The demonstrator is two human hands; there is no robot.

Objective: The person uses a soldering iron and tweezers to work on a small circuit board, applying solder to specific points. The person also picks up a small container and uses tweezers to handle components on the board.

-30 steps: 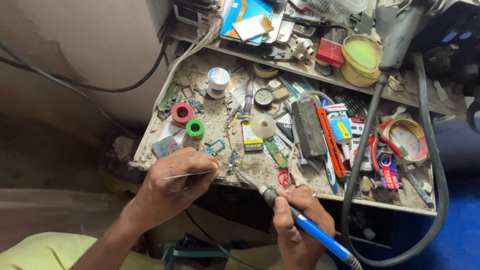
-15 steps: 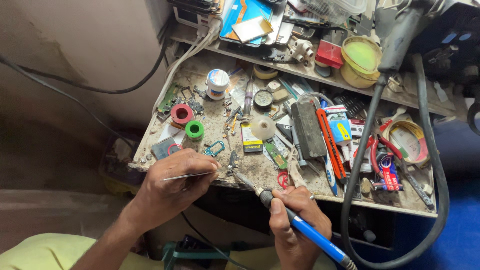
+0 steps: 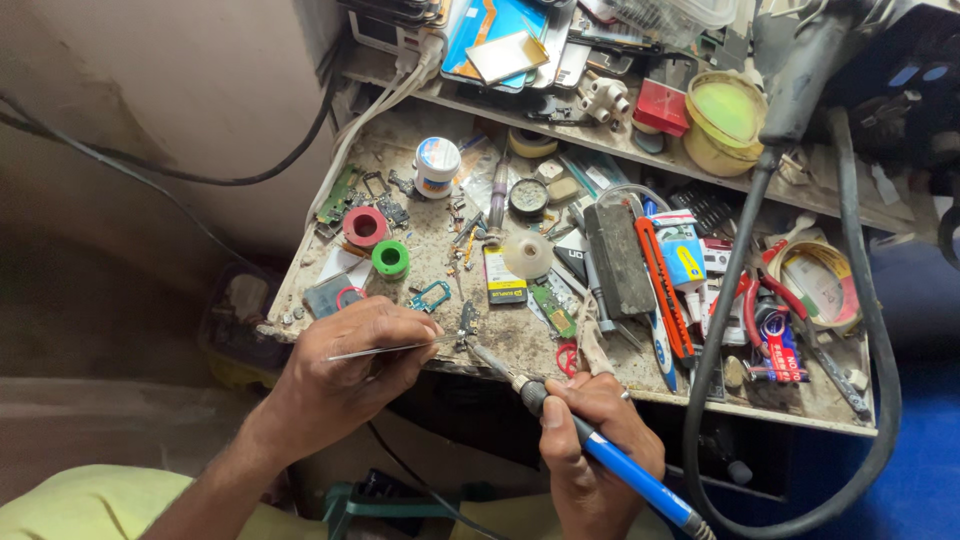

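A grimy, speckled bench [image 3: 420, 270] juts from a stained pale wall [image 3: 150, 90], with a dark cable [image 3: 200, 178] sagging across the wall to the bench's left corner. Above the bench a shelf [image 3: 600, 140] is heaped with flat phone parts and a yellow-green tub [image 3: 726, 112]. Right of the bench the floor is blue [image 3: 920, 400].

On the bench, starting left of the white jar [image 3: 437, 165]: a green circuit board [image 3: 338, 196], then below the jar a red tape roll [image 3: 365, 226] and a green roll [image 3: 390, 258]. Right of the jar lie a round black tin [image 3: 527, 196], a clear disc [image 3: 528, 254], a small yellow-and-black pack [image 3: 504, 276], a grey block [image 3: 620, 258], an orange cutter [image 3: 664, 290] and a blue-and-yellow packet [image 3: 684, 250]. Far right of the jar, red-handled pliers [image 3: 752, 300] and a ring of tape [image 3: 816, 280]. A thick black hose [image 3: 880, 330] loops around the bench's right end.

Well below the jar, at the front edge, the left hand [image 3: 345, 375] is curled, fingers pinching thin tweezers [image 3: 385, 350] whose tips reach a small part [image 3: 465, 338]. To its right, the right hand [image 3: 595, 450] is wrapped tight round a blue-handled soldering iron [image 3: 560, 420], its tip meeting the same part.
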